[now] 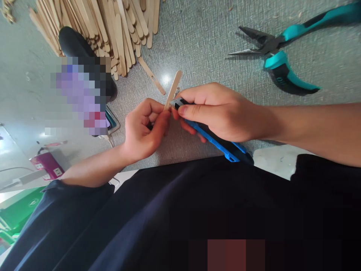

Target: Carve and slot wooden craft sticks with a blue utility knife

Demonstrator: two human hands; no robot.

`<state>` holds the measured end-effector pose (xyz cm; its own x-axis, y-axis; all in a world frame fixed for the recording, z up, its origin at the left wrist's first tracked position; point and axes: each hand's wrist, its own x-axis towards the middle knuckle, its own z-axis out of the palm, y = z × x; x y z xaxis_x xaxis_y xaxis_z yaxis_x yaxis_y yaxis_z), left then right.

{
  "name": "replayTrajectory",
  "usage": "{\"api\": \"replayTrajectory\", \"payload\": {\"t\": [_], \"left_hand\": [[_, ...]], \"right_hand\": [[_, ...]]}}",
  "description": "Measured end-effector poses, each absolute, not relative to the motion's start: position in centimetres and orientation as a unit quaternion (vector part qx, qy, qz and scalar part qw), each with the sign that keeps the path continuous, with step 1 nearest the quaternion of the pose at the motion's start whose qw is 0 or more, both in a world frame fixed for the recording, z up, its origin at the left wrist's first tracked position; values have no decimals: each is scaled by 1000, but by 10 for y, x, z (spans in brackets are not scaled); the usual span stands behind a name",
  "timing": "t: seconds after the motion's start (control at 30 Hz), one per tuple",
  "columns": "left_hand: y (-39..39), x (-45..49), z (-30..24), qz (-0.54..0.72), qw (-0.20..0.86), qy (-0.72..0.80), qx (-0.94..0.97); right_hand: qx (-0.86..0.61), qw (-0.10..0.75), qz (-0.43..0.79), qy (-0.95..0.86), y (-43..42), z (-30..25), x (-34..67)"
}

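Observation:
Between the thumb and fingers of my left hand [146, 126] is a wooden craft stick [174, 84], tilted with its free end pointing away from me. My right hand [217, 109] is wrapped round a blue and black utility knife [210, 137]. The knife's metal tip meets the stick close to my left fingertips; the blade's edge is too small to make out. Just beyond my hands, another craft stick [150, 75] lies on the table with a small dark notch or hole in it.
A large pile of craft sticks [113, 34] lies at the back left, beside a black rounded object [76, 43] and a partly blurred phone [113, 122]. Teal-handled needle-nose pliers [270, 47] rest at the right. A purple power socket block [47, 165] stands at far left.

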<state>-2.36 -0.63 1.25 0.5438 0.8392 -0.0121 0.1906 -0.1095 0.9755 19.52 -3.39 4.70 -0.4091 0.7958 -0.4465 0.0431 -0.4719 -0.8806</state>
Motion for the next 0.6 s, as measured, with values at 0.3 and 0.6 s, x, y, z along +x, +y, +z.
{"api": "replayTrajectory", "payload": {"t": [0.3,0.6], "left_hand": [[-9,-24,11,293,541,397,681],[-11,-22,12,313,528,406,677]], "right_hand": [[-465,279,697,-469,-31,43,201],[-487,261,657,-513,-33,44,196]]}}
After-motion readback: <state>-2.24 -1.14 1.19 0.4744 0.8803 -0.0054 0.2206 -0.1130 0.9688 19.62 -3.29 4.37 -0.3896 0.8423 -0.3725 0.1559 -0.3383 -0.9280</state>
